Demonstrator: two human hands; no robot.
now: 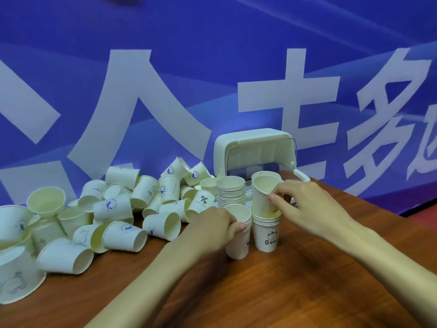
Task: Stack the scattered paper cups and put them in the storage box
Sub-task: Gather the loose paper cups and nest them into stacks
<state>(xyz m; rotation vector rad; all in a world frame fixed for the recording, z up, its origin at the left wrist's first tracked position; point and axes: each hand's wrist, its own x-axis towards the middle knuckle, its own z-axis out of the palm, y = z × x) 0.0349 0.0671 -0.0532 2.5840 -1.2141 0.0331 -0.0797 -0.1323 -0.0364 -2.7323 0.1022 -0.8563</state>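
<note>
Several white paper cups (123, 235) lie scattered on their sides over the left of the wooden table (295, 287). My left hand (212, 229) grips a short stack of cups (237, 242) standing upright. Right beside it stands a second short stack (267, 235) printed with a bear. My right hand (305, 207) pinches the rim of a single cup (261, 200), tilted and partly seated in the top of that bear stack. A taller stack (230, 194) stands behind. The white storage box (253, 150) sits at the back with its lid up.
A blue banner with large white characters (212, 67) hangs right behind the table. Large cups (16, 278) lie at the table's left edge. Bare wood stretches in front of the stacks and between my forearms.
</note>
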